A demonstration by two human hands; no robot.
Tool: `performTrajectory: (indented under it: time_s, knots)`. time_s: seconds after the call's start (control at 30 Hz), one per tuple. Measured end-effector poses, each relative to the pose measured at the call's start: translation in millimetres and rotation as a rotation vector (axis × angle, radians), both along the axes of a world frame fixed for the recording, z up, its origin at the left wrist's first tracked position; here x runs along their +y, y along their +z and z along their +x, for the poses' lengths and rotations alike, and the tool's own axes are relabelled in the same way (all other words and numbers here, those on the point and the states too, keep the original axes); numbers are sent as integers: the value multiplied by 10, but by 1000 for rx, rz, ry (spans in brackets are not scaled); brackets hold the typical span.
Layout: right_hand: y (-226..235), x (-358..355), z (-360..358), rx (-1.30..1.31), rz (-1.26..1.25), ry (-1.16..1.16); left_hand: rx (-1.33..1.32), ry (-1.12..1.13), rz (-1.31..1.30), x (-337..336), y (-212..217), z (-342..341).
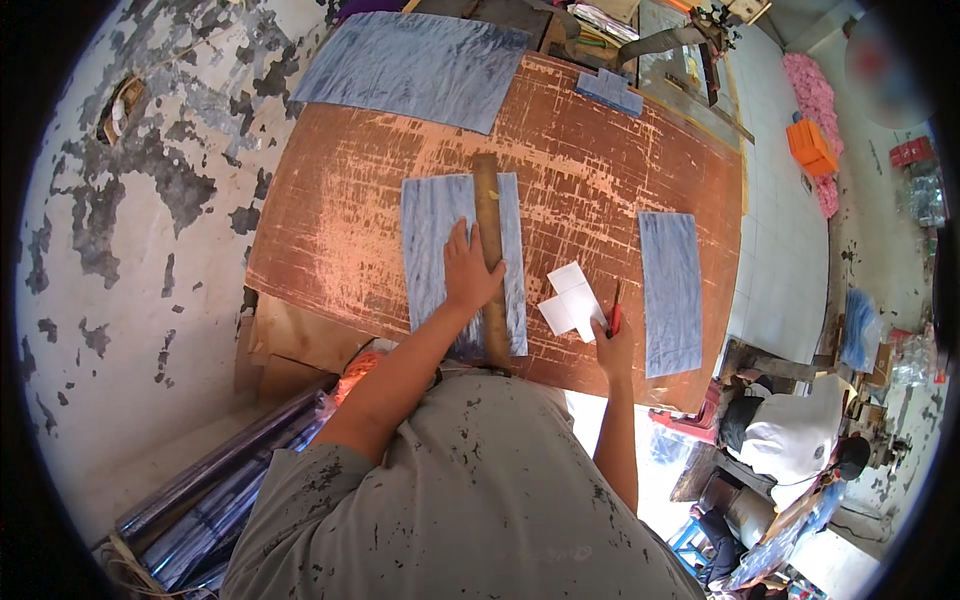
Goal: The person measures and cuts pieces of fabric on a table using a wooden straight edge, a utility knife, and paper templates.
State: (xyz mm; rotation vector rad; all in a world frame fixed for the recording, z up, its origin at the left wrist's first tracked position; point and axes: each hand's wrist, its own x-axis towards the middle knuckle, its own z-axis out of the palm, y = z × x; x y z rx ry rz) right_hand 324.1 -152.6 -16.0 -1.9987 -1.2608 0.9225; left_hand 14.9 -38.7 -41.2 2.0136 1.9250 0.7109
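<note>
My left hand (474, 270) lies flat with its fingers spread on a blue-grey streaked sheet (425, 240). Its thumb rests on a long brown strip (487, 200), which runs lengthwise over that sheet and past both its ends. To the right, my right hand (614, 350) is closed around a red-handled cutter (614, 318), its slim dark tip pointing away from me. A white cross-shaped piece (572, 298) with fold-like lines touches or lies just beside these fingers; whether they also grip it I cannot tell.
The worn brown board tabletop (350, 210) carries a large blue-grey sheet (410, 70) at the far left, a narrower sheet (670, 295) at right and small stacked pieces (610, 90) at the far edge. Shiny rolls (225, 480) stand lower left; another person (795, 425) sits lower right.
</note>
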Motion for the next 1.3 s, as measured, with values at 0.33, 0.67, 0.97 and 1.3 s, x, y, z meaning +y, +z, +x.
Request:
performTrajectory:
  time_s: [0.33,0.67,0.97,1.3]
  knots:
    - [112,-43,-103,-85,53,28,30,257,-118,170,155,-454]
    - [293,638,-853,-138,184,314,-56,420,-92,86,58,-1112]
    - [457,2082,-1518,-362,102,616,-357,446,-132,139,34,-1380]
    - [110,1816,-2153,-424,218,491,-165,266,-33,37,-73,-1434]
